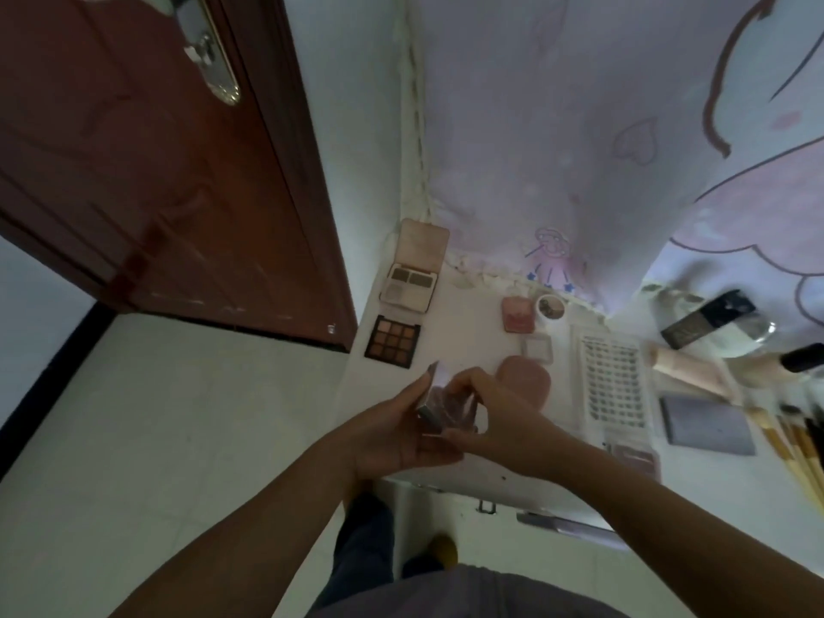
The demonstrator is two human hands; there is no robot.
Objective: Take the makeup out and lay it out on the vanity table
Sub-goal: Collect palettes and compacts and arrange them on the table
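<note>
My left hand [397, 432] grips a small silvery compact case [434, 396] above the near left part of the white vanity table [472, 457]. My right hand [495, 419] pinches the same case from the right, fingers curled over its inner side. On the table lie an open brow palette [412, 278], a dark eyeshadow palette [392, 336], a pink blush compact [518, 313], a small round jar [550, 307], a clear square compact [537, 347], a pink puff [528, 379] and a white lash tray [613, 381].
To the right lie a grey flat case [706, 423], wooden-handled brushes [798, 443], a beige tube [686, 368] and a dark bottle [706, 318]. A patterned cloth [579, 127] hangs behind the table. A brown door [133, 171] stands at the left, tiled floor below it.
</note>
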